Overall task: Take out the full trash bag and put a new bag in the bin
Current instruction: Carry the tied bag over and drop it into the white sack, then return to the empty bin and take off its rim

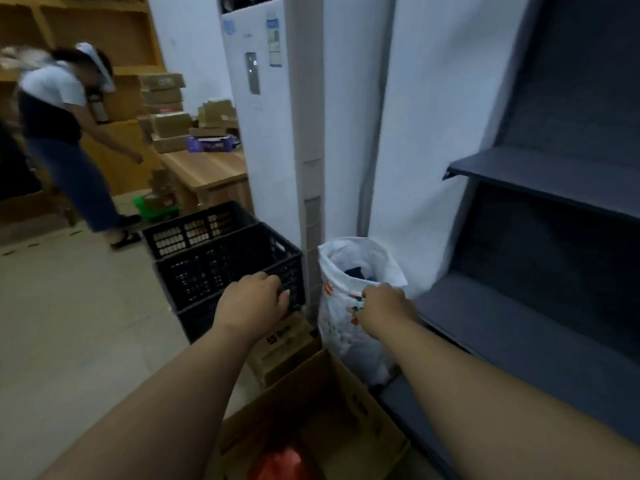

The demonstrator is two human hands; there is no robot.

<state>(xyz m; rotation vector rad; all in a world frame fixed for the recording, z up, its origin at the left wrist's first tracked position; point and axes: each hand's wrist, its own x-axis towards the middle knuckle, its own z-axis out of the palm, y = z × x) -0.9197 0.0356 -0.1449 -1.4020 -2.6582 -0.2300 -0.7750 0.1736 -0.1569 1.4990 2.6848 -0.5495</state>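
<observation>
The right hand (384, 303) is pinching the near rim of the upright trash bag (341, 318), while the left hand (254, 301), curled and empty, is hovering well left by the black crate (221, 268).

Storage room interior under dim, even light. Pale tiled floor (69, 323) fills the lower left of the frame. White wall (433, 116) occupies the centre, with a tall white floor-standing air conditioner (258, 98) set against it. Dark grey shelving unit (554, 202) runs down the right edge. Wooden shelving (104, 32) spans the upper left; below it, a wooden table (207, 171) carries stacked cardboard boxes (166, 109). Black plastic crates (221, 258) sit on the floor at centre. A second person (65, 133) stands, blurred, at the left.
</observation>
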